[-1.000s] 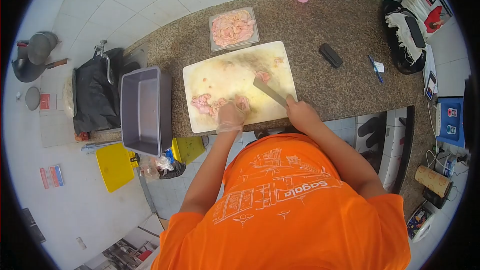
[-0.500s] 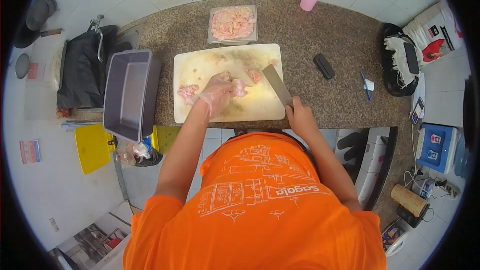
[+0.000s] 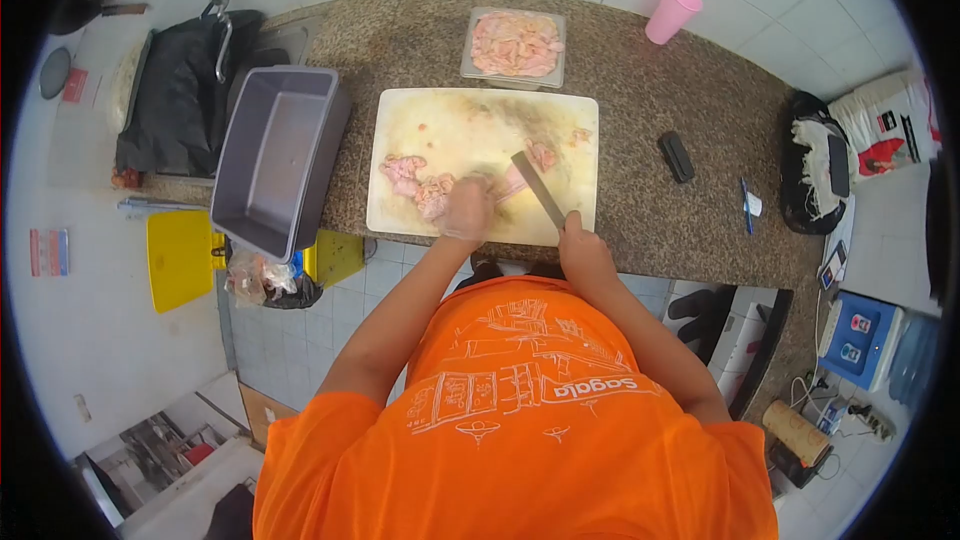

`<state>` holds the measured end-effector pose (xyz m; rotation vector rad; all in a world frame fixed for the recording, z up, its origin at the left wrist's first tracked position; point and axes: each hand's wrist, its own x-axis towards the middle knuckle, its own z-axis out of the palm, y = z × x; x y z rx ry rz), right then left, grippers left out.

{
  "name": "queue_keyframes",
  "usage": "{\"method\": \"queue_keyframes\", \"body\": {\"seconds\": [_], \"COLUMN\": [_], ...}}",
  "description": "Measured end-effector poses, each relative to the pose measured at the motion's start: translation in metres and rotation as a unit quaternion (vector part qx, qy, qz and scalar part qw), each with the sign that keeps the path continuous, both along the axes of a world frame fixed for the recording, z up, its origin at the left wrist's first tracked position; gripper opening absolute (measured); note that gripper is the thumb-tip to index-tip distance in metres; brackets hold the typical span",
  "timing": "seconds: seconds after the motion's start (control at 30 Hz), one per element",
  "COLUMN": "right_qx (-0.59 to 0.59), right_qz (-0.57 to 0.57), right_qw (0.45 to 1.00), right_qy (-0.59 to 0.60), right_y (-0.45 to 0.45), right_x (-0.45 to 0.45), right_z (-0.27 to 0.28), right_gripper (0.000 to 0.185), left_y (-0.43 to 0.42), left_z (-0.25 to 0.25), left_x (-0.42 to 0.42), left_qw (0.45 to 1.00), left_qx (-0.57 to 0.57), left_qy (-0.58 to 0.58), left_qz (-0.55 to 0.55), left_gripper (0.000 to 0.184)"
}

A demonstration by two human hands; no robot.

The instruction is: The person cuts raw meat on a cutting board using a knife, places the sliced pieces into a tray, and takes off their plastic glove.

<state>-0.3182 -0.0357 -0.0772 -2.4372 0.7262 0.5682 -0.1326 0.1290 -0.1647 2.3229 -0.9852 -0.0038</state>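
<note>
On the white cutting board (image 3: 450,130), my left hand (image 3: 468,208), in a clear plastic glove, presses on a piece of pale pink meat (image 3: 510,183). My right hand (image 3: 586,250) is wrapped round the handle of a knife (image 3: 540,190) at the board's near right. The blade points up and left, beside the held piece. A small pile of meat (image 3: 406,173) lies left of my left hand, with more meat (image 3: 435,196) touching the glove. Another bit (image 3: 541,153) lies beyond the blade. The glove hides part of the held piece.
A clear container of meat (image 3: 516,44) stands behind the board. A deep grey bin (image 3: 276,155) is at the left, near a black cover (image 3: 180,100). A pink cup (image 3: 673,12), a black case (image 3: 675,157) and a blue pen (image 3: 746,205) are to the right.
My left hand has come back down near the board's front edge, and the knife blade has moved left against the meat there. The whole view has also shifted.
</note>
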Motion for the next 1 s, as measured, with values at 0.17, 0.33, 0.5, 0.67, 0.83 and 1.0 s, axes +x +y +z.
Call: {"method": "queue_keyframes", "body": {"seconds": [0.17,0.33,0.5,0.67,0.83,1.0], "right_qx": [0.019,0.005,0.013,-0.005,0.018,0.031], "right_qz": [0.019,0.028,-0.009,0.029,0.026,0.050], "right_qw": [0.995,0.980,0.999,0.999,0.995,0.987], "right_qy": [-0.091,-0.197,-0.037,-0.023,-0.097,-0.151], "right_y": [0.006,0.010,0.001,0.016,0.032,0.034], "right_x": [0.058,0.111,-0.004,-0.013,0.052,0.114], "right_z": [-0.017,-0.035,-0.007,0.007,-0.041,-0.043], "right_gripper": [0.026,0.026,0.022,0.023,0.025,0.029], "left_y": [0.012,0.010,0.021,0.032,0.036,0.035], "left_z": [-0.036,-0.007,-0.009,-0.029,-0.035,-0.008], "left_x": [-0.008,-0.010,-0.011,-0.017,-0.024,-0.015], "left_qw": [0.997,0.997,0.995,0.998,0.996,0.995], "left_qx": [0.014,-0.018,-0.051,-0.052,-0.063,-0.064], "left_qy": [-0.030,-0.043,0.006,-0.005,-0.060,-0.032], "left_qz": [-0.067,-0.054,0.080,0.042,-0.031,-0.075], "left_gripper": [0.007,0.004,0.013,0.013,0.003,0.010]}}
